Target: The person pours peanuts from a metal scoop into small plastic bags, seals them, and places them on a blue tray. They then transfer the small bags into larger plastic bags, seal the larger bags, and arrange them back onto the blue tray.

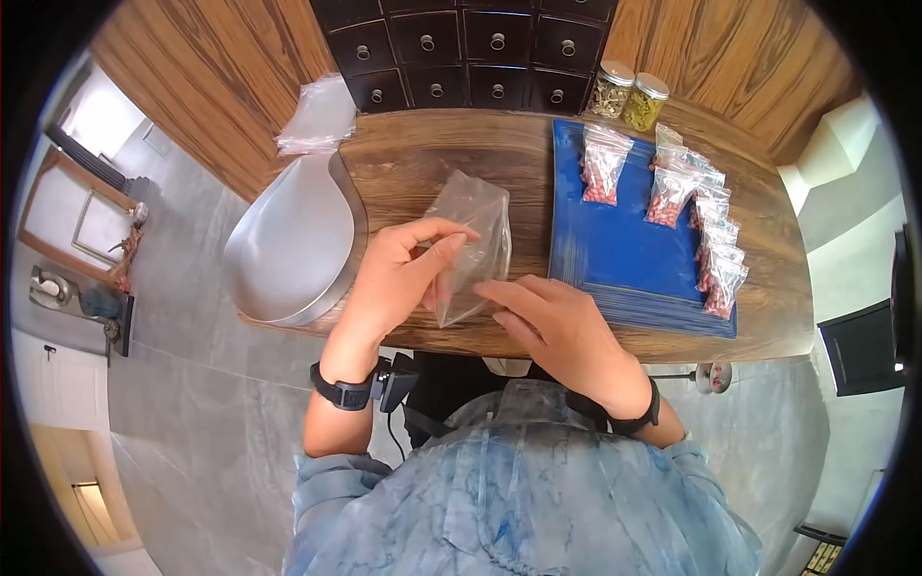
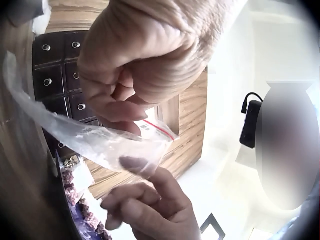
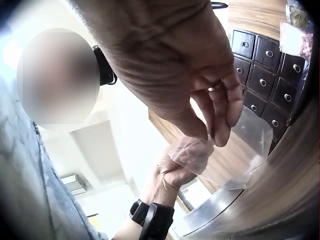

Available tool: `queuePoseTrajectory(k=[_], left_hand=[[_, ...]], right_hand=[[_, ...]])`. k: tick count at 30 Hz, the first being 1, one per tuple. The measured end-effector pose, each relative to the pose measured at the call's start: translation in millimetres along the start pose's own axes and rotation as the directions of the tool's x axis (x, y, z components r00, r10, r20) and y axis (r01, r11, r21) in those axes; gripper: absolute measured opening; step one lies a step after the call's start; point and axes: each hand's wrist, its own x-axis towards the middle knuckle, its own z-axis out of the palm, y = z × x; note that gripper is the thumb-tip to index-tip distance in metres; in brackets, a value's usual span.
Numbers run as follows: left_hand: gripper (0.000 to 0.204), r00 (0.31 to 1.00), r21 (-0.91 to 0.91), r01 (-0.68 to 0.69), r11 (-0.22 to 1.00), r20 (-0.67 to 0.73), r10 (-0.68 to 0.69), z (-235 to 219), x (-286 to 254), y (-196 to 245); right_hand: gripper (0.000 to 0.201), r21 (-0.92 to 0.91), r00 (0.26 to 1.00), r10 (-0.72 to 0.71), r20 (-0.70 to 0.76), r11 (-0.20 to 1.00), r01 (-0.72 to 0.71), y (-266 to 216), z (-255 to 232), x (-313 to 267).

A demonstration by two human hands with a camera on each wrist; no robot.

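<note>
From my seat at the head feed I have the clear plastic bag (image 1: pixel 488 223) at the centre of the frame, above the wooden tabletop (image 1: pixel 523 139), wood grain showing through it. Its long axis runs roughly up and down the frame: the end with the red strip (image 2: pixel 159 130), seen in my left-wrist view, lies by the fingers, and the far end points to the top of the frame. The left hand (image 1: pixel 399 269) has thumb and forefinger together, pinching the film; the right hand (image 1: pixel 562 326) touches it with its fingertips, and whether they clamp it I cannot tell. At right, a blue tray (image 1: pixel 624 259) carries filled bags (image 1: pixel 600 178) with small red pieces in their bottoms. Upper right, one jar (image 1: pixel 609 93) holds pale bits, the other jar (image 1: pixel 642 110) yellow-green ones. On the left sits a metal pan (image 1: pixel 293 240), with flat clear bags (image 1: pixel 322 115) stacked above it.
</note>
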Motion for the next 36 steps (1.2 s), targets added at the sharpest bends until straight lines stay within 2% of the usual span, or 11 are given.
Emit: queuePoseTrajectory(k=[4, 7, 10, 11, 14, 17, 20, 23, 26, 31, 36], left_hand=[[0.025, 0.997, -0.236, -0.065, 0.97, 0.018, 0.072, -6.2, -8.5, 6.8], [0.029, 0.896, 0.202, -0.42, 0.885, -0.059, 0.439, 0.0, -14.1, 11.2], [0.034, 0.829, 0.434, -0.502, 0.748, -0.005, 0.559, 15.0, -24.6, 24.6], [0.027, 0.797, 0.475, -0.509, 0.718, -0.054, 0.601, 21.8, -22.4, 23.1], [0.016, 0.833, 0.418, -0.452, 0.788, -0.119, 0.54, 20.9, -8.4, 8.7], [0.011, 0.831, 0.304, -0.441, 0.845, -0.218, 0.512, 23.3, -7.4, 20.8], [0.014, 0.919, 0.114, -0.296, 0.948, -0.235, 0.315, 16.1, -5.2, 30.8], [0.016, 0.94, 0.074, -0.279, 0.957, -0.18, 0.288, 9.1, 1.5, 33.6], [0.016, 0.954, 0.076, -0.233, 0.969, -0.174, 0.243, 5.7, 1.9, 35.9], [0.017, 0.944, 0.096, -0.277, 0.956, -0.157, 0.29, 0.8, 1.5, 29.0], [0.019, 0.944, 0.182, -0.267, 0.946, -0.15, 0.295, -3.6, -5.0, 26.8]], right_hand=[[0.019, 0.151, 0.966, -0.059, -0.253, 0.983, 0.1, 10.1, 13.7, 6.1], [0.014, 0.526, 0.924, 0.3, -0.239, 0.84, -0.137, 2.6, 3.9, 6.8], [0.013, 0.793, 0.895, 0.422, -0.144, 0.59, -0.15, 12.7, -3.7, 7.1], [0.011, 0.807, 0.902, 0.407, -0.141, 0.576, -0.133, 13.6, -6.1, 7.8], [0.011, 0.826, 0.914, 0.403, -0.051, 0.531, -0.188, 14.9, -14.1, 7.2], [0.01, 0.688, 0.886, 0.458, -0.071, 0.666, -0.289, 13.6, -23.0, 6.7], [0.009, 0.555, 0.894, 0.421, -0.15, 0.785, -0.277, 21.9, -26.8, 3.8], [0.009, 0.462, 0.896, 0.401, -0.192, 0.842, -0.278, 32.2, -25.4, -1.8], [0.009, 0.33, 0.922, 0.236, -0.307, 0.935, -0.129, 34.1, -29.4, -2.6], [0.01, 0.31, 0.907, 0.125, -0.402, 0.951, 0.006, 33.9, -27.0, -0.3], [0.011, 0.574, 0.907, 0.323, -0.268, 0.81, -0.119, 33.2, -20.2, -7.3]])
